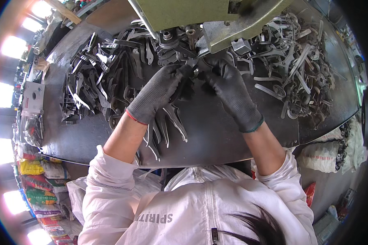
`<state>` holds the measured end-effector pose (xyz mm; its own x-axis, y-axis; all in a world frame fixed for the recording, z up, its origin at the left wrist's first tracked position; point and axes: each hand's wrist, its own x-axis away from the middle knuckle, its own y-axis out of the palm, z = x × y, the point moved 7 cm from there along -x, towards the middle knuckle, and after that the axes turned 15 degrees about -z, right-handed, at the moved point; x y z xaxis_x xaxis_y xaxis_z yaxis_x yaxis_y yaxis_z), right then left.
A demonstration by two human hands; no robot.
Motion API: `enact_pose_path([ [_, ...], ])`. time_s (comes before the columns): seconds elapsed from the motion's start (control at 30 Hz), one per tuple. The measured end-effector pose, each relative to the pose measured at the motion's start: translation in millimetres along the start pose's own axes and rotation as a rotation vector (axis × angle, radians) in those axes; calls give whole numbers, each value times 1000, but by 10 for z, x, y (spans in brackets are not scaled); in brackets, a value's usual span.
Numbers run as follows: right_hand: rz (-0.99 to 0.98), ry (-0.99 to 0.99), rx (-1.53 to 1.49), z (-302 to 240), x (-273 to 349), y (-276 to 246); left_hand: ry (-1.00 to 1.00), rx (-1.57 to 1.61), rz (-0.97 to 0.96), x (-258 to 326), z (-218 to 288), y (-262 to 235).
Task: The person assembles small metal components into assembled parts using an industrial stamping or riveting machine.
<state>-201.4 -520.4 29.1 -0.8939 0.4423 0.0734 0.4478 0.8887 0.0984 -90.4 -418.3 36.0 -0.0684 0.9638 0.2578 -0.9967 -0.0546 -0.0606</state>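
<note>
Bright windows [0, 99] stand along the left side of the workshop, with coloured sacks [30, 167] piled lower down, and a person in white jacket [241, 196] works at a wide dark desk [212, 130] with a green machine [184, 12] over its far part. From where I stand, the left hand [161, 87] seems to have its grip closed around a small metal piece [191, 62], which is located just below the machine, between the two hands. Fingers of the right hand [233, 90] are bent close to the same piece, but I cannot tell whether they hold something or only touch it, because the dark glove [247, 110] hides this. On the left of the desk lies a big heap of flat metal parts [86, 85], and on the right another heap of bent metal parts [300, 61], more silver in colour. Near the front edge, partly under the left wrist, a few long handles [176, 122] lie side by side. About the progress I must be careful. One piece appears to be in work now, and by the size of both heaps I would judge that much remains. Perhaps the handles in front are finished ones, but nothing visible proves it; how many are done, I cannot say.
</note>
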Motion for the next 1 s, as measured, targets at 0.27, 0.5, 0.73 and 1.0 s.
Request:
enact_pose_path([
  [0.27, -36, 93, -67, 455, -79, -85, -120, -303, -4, -141, -368, -500],
  [0.5, -49, 164, -260, 461, -2, -30, -586, -1303, 457, -141, -281, -1555],
  [0.73, -8, 155, -164, 307, 29, 18, -627, -1248, 433, -123, -440, -1678],
  [1.0, -10, 253, -211, 410, 152, 8, -543, -1148, 563, 77, -455, -1784],
])
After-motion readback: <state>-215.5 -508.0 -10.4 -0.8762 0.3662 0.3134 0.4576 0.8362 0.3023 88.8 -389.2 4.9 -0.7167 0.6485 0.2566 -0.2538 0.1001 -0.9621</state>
